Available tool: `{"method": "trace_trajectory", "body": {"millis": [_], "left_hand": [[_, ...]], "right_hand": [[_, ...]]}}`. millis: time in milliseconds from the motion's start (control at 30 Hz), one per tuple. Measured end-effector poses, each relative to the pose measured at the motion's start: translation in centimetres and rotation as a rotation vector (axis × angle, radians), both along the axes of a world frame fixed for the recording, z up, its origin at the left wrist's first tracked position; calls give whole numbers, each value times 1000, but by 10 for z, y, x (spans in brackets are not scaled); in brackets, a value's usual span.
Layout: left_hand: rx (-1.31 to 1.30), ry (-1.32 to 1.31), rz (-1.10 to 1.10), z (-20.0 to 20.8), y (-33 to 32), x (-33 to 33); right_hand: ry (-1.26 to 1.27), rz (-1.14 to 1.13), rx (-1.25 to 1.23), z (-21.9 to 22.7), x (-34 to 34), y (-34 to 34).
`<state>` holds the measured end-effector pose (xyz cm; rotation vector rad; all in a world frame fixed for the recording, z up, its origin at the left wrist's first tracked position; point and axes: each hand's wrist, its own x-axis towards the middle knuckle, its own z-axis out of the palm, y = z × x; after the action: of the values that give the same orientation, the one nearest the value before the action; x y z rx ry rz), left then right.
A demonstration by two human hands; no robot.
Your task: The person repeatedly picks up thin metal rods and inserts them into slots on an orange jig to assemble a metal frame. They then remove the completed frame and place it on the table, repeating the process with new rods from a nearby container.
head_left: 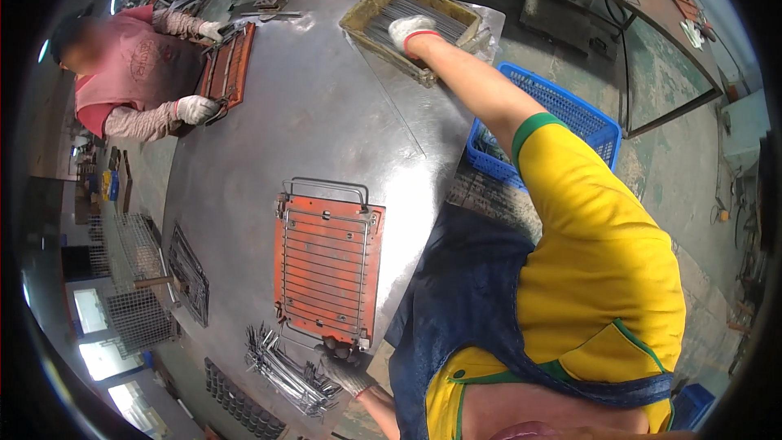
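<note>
My right hand (413, 34), in a white glove with a red cuff, is stretched out into a worn yellow box (356, 18). Its curled fingers lie on the thin metal rods (440, 10) inside; the fingertips are hidden. In front of me an orange jig board (380, 265) lies on the table, carrying a wire rack (326, 257) with a looped outer frame and several parallel rods. My left hand (344, 368), gloved and dark at the fingers, is at the board's lower edge. Those fingers look bent, but what they grip is unclear. Beside it lies a pile of bent wire pieces (293, 371).
Across the metal table (244, 163), a co-worker (134, 73) in gloves handles another orange board (236, 65). A blue plastic basket (562, 106) stands beside the table under my right arm. Finished-looking wire frames (189, 277) lean at the table's far left edge. Steel benches stand behind.
</note>
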<state>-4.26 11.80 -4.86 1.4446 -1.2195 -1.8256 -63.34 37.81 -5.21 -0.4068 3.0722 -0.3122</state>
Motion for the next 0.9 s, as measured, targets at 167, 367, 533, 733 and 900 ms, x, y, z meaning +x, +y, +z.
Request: {"method": "trace_trajectory", "body": {"millis": [167,367,533,733,900], "left_hand": [[43,126,96,-9,-2,-5],[-59,173,266,-3,-2,-41],[-28,160,-13,-9,-40,-31],[-13,92,-161,-7,-64,-28],[19,147,-257,-12,-67,-20]], "right_hand": [[-320,93,-383,19,-8,51],[-371,-46,-941,7,-5,76],[-270,-53,-916,6,3,76],[-255,-98,-775,27,3,80],[95,129,-187,-2,-18,78]]}}
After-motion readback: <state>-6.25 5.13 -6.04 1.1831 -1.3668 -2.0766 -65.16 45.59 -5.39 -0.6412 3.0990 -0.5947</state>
